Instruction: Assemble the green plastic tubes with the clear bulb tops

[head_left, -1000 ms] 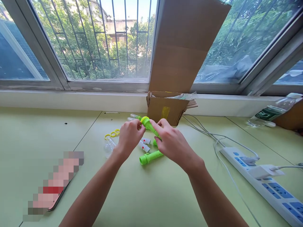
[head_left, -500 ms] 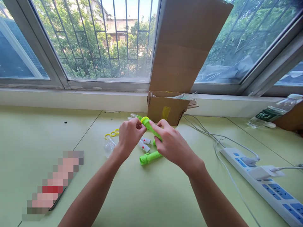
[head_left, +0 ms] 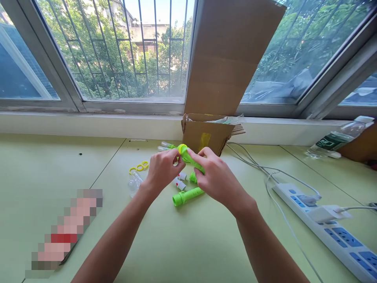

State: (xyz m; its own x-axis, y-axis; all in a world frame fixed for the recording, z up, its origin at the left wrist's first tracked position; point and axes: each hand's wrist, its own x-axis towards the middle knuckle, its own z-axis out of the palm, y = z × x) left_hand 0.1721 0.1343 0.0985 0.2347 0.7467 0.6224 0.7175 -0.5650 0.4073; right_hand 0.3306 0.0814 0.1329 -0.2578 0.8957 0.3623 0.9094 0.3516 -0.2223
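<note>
My right hand (head_left: 218, 182) is wrapped round a bright green plastic tube (head_left: 193, 159), with the index finger laid along it. A yellow ring (head_left: 183, 148) sits at the tube's upper end. There my left hand (head_left: 165, 169) pinches the ring, its fingertips partly hidden. Below my hands lies a second green tube (head_left: 187, 196) with a threaded end. White cylinders with red dots (head_left: 179, 184) and a ribbed green piece (head_left: 193, 177) are close by. Left of my left hand are several yellow rings (head_left: 140, 167) and clear plastic parts (head_left: 134, 184).
Clear-tipped pieces (head_left: 167, 145) lie behind my left hand, before a cardboard box (head_left: 193, 135). A white power strip (head_left: 326, 232) with plugs and cables stands at right, a water bottle (head_left: 338, 137) beyond it. A blurred-out object (head_left: 66, 232) lies at front left.
The yellow-ringed end of the tube has shifted slightly right and tipped a little between my hands. Both hands keep their hold. The whole view has drifted slightly.
</note>
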